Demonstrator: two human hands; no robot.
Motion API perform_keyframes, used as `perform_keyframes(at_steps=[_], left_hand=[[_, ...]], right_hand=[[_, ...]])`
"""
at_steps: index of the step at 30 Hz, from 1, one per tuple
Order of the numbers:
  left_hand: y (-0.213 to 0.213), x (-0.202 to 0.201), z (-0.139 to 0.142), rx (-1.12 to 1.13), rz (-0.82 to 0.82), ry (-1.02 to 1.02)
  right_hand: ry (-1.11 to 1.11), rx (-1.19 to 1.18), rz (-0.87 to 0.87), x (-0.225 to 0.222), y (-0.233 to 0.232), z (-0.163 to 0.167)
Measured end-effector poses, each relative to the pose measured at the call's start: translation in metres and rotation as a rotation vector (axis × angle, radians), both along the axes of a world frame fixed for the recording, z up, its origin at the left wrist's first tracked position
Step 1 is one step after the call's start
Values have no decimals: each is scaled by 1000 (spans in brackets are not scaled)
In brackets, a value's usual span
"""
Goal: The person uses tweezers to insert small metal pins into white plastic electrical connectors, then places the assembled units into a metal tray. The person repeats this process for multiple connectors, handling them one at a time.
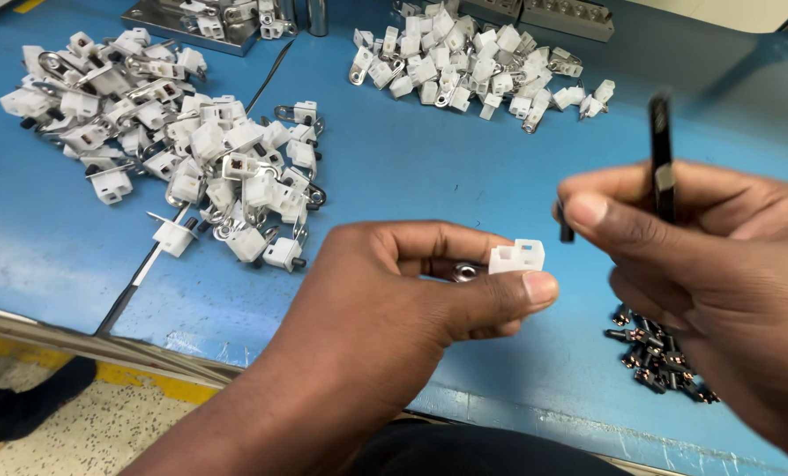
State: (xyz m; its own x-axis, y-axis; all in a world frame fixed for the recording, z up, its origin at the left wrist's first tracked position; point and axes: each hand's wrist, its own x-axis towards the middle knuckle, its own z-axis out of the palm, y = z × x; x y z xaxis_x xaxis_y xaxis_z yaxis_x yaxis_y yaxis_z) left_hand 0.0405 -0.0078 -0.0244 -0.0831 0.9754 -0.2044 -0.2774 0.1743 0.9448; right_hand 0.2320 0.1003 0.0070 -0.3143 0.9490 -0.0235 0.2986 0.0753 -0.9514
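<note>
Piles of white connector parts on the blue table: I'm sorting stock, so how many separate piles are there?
2. One pile of white parts lies at the left of the blue table; another pile lies at top centre. More may sit outside the view.

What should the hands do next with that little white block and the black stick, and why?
Probably bring the black stick in the right hand across to the white block pinched in the left hand. The block's openings face up and outward, the two are held apart, and the stick is raised beside it.
</note>
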Motion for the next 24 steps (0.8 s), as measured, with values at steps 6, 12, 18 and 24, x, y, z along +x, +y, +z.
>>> perform_keyframes(at_steps=[6,12,18,24], left_hand=[[-3,-7,15,-24,59,106],[-7,-12,19,-156,53,256],[-1,-18,23,18,131,360],[2,-20,32,-63,168,437]], right_hand=[[-84,339,125,-14,-32,-5],[-16,266,343,-29,-37,5],[311,-80,190,-31,11,19],[292,231,307,-43,5,23]])
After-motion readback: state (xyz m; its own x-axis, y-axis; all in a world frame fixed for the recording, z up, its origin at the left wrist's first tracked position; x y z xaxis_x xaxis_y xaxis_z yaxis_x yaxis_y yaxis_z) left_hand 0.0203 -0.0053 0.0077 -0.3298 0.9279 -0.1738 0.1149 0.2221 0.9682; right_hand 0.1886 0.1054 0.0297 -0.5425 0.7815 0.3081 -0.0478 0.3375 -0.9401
